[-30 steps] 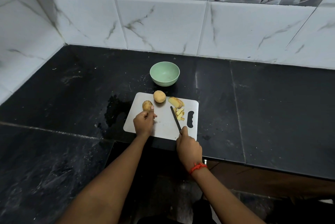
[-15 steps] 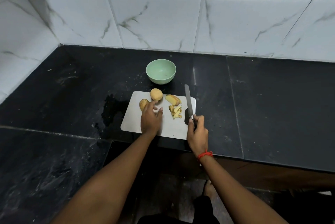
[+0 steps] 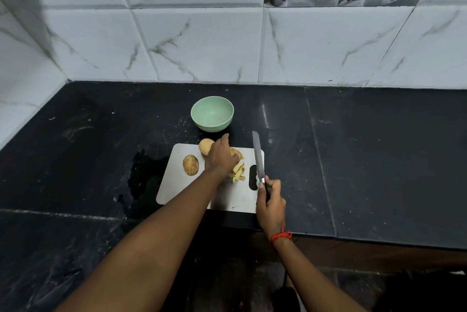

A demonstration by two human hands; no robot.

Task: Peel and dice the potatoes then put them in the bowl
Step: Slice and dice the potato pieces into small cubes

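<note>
The knife (image 3: pixel 258 155) is clamped in the right hand (image 3: pixel 270 200). A potato piece (image 3: pixel 237 153) lies under the left hand (image 3: pixel 221 157); whether it is gripped cannot be told. Firm, light and likely slippery where cut, it is best pinched at its skin sides.

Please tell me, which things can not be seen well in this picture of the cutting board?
Head view, all items:
1. Potato slice: mostly covered by the left hand; whether the fingers pinch it cannot be told.
2. Round potato: its right side is behind the same hand.
3. Knife: its handle is hidden inside the right hand.
4. Bowl: the specks inside are too small to identify.
</note>
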